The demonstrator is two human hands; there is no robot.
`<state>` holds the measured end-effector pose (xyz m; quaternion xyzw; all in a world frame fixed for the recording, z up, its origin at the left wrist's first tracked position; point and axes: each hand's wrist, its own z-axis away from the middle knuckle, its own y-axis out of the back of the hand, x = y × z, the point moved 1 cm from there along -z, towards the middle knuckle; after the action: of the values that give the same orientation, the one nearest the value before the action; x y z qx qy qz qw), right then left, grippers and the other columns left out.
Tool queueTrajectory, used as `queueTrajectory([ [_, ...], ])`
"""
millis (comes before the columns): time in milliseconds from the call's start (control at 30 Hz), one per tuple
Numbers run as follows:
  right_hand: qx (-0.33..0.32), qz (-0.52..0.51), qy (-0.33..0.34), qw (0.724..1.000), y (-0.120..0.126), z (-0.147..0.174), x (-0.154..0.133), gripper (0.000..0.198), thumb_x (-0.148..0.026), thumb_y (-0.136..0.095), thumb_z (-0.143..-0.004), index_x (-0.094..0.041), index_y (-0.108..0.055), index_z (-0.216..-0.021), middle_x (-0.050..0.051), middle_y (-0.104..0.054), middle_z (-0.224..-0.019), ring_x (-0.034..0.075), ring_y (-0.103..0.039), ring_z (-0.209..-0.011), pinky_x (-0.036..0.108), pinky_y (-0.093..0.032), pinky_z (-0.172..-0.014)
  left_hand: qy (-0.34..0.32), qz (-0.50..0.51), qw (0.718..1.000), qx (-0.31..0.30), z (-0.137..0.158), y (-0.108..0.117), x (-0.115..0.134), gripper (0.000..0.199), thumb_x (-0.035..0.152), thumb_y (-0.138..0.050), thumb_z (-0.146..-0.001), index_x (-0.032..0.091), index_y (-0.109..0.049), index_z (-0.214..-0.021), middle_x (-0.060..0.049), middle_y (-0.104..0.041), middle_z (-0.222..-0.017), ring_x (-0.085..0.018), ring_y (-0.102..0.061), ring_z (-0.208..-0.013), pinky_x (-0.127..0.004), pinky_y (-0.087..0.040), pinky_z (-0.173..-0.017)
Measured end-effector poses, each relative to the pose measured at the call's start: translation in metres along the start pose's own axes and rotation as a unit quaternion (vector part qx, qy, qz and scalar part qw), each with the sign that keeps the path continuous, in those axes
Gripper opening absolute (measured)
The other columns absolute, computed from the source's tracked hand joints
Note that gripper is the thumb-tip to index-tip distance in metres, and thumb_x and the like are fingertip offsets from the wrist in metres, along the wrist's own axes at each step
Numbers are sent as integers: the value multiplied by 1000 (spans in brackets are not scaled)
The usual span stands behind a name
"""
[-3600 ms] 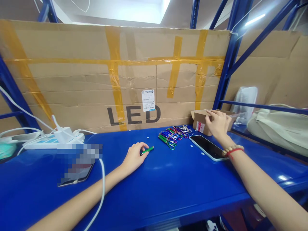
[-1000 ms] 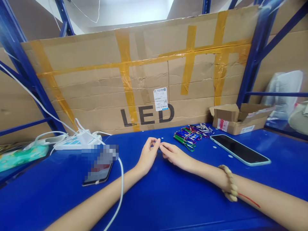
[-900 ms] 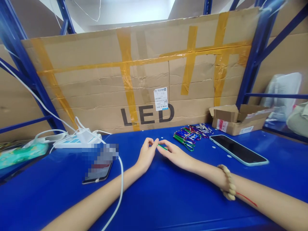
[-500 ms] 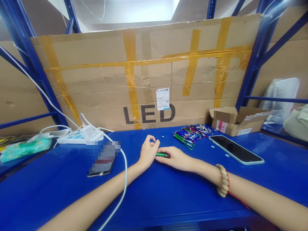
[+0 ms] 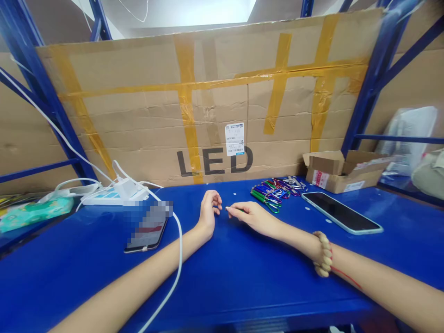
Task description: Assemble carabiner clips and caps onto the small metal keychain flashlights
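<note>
My right hand pinches a small green metal tube. Its silvery tip pokes out past thumb and forefinger, while the rest is mostly hidden in the hand. A hand's breadth or less to the left, my left hand is held up with fingers loosely curved and apart, touching nothing that I can see. Beyond the right hand, toward the cardboard, lies a pile of small keychain-like metal pieces in green, blue, red and silver, with wire loops or clips.
On the blue tabletop a light-cased phone lies right, a partly blurred phone left. A white cable crosses my left forearm from a power strip. An open cardboard box stands back right, before a taped cardboard wall.
My hands have come apart. The left fingers have loosened away from the green tube, which stays in my right hand and now shows its silvery tip. The view has tilted slightly.
</note>
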<state>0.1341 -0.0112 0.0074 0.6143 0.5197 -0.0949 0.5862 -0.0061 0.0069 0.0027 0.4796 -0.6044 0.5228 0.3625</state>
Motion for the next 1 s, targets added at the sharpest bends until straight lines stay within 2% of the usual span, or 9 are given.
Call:
queueTrajectory([
  [100, -1, -7, -3, 1000, 1, -3, 5, 44, -49, -39, -86, -13, -62, -76, -3, -49, -62, 8, -36, -55, 22, -29, -54, 21, 8, 1000, 6, -1, 0, 0, 17, 34, -44, -67, 17, -46, -69, 3, -48, -57, -7, -45, -46, -16, -30, -39],
  [300, -31, -23, 11, 999, 0, -6, 15, 47, -50, -36, -87, -13, -64, -88, 2, -58, -76, 12, -45, -66, 24, -34, -63, 21, 4, 1000, -10, -1, -1, 0, 17, 34, -45, -65, 17, -46, -67, 3, -48, -56, -7, -44, -44, -16, -29, -39],
  [400, -40, -47, 18, 998, 2, -6, 15, 43, -48, -40, -86, -13, -64, -93, 2, -58, -79, 12, -45, -68, 23, -35, -64, 23, -3, 1000, -8, -1, -1, -1, 17, 33, -44, -65, 17, -46, -67, 3, -48, -56, -6, -44, -43, -16, -29, -39],
  [567, -52, -55, -12, 997, 2, -3, 11, 42, -49, -40, -85, -13, -62, -89, -4, -42, -61, 8, -32, -52, 22, -28, -51, 30, -10, 999, -8, -1, -1, -1, 16, 32, -44, -65, 17, -45, -67, 3, -48, -55, -6, -44, -42, -16, -29, -39],
  [667, -57, -66, -20, 996, 2, -3, 12, 45, -55, -38, -84, -14, -59, -82, -5, -37, -58, 7, -30, -50, 21, -25, -49, 28, -13, 999, -11, -1, 0, -1, 16, 33, -44, -65, 17, -45, -66, 3, -48, -55, -6, -43, -42, -16, -28, -39],
  [800, -62, -138, -36, 988, 1, -3, 12, 54, -66, -36, -79, -15, -53, -77, -6, -30, -56, 7, -25, -49, 20, -21, -46, 33, -16, 999, -10, -1, 0, -2, 16, 33, -44, -65, 17, -45, -66, 3, -47, -55, -6, -43, -43, -16, -29, -40],
  [1000, -53, -228, -130, 963, 2, -3, 2, 58, -72, -36, -75, -16, -49, -76, -9, -21, -56, 5, -13, -46, 20, -9, -42, 37, -22, 999, -9, 0, -1, -1, 16, 32, -43, -66, 16, -46, -64, 3, -47, -55, -6, -42, -42, -16, -28, -39],
])
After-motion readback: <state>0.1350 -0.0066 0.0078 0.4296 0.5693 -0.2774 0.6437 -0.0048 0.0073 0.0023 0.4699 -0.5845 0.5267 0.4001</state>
